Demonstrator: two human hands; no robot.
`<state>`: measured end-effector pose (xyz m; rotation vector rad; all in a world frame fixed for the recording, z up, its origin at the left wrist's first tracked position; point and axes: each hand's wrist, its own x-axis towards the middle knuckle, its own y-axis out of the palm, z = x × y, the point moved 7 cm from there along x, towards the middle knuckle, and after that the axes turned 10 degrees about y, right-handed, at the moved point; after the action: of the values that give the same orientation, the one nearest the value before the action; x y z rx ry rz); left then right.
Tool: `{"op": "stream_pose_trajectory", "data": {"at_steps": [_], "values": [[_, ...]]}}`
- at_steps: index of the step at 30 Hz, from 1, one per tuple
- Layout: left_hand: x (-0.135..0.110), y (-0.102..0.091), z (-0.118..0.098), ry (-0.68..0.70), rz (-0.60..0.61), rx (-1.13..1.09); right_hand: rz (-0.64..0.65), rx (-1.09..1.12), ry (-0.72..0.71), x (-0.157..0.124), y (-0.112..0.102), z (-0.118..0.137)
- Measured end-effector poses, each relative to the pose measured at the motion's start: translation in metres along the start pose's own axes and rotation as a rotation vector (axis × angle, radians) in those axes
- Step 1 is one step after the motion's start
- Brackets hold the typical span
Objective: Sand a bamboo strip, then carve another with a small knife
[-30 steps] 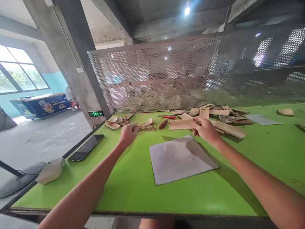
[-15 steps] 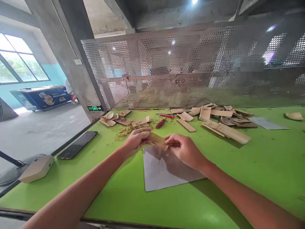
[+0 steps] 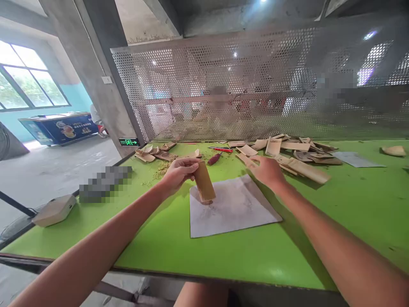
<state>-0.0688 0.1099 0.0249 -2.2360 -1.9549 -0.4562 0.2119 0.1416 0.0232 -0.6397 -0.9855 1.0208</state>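
My left hand point(image 3: 180, 175) is closed on a flat tan bamboo piece point(image 3: 205, 182), gripping its upper end between thumb and fingers. The piece tilts over the left part of a white sheet of paper point(image 3: 236, 213), its lower end close to the paper. To the right, my right hand point(image 3: 268, 172) stretches over the table with fingers extended at a narrow bamboo strip point(image 3: 243, 159). Whether the fingertips touch that strip I cannot tell. Just beyond the paper lie a dark red handle of a tool point(image 3: 214, 159) and a red utility knife point(image 3: 223, 149).
Several loose bamboo pieces point(image 3: 303, 168) are heaped at the back right, more pieces point(image 3: 145, 155) at the back left beside shavings point(image 3: 161, 169). A perforated metal panel point(image 3: 207, 98) borders the table's far side. A beige box point(image 3: 55, 210) stands at the left edge.
My right hand has let go of the bamboo piece and moved right and away from me to the strip. The piece, now in my left hand alone, has swung to a steeper tilt.
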Motion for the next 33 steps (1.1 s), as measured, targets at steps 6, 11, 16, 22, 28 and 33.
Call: {"op": "stream_pose_trajectory", "data": {"at_steps": [6,11,16,22,28,33], "values": [[0.002,-0.003,-0.003,0.047,0.020,0.034,0.032,-0.324,0.069,0.029,0.015,-0.042],[0.004,-0.011,-0.007,0.070,-0.040,0.050,-0.054,-0.193,0.126,0.035,0.007,-0.045],[0.004,-0.013,-0.007,0.078,-0.022,0.061,0.134,0.676,0.465,0.034,0.017,-0.059],[0.006,-0.015,-0.010,0.141,0.012,0.109,0.286,1.229,0.520,0.017,0.019,-0.021],[0.006,-0.016,-0.011,0.129,-0.003,0.114,0.140,1.318,0.437,0.007,-0.002,0.001],[0.004,-0.010,-0.005,0.059,-0.041,0.137,0.130,1.365,0.377,0.000,-0.010,0.012]]}}
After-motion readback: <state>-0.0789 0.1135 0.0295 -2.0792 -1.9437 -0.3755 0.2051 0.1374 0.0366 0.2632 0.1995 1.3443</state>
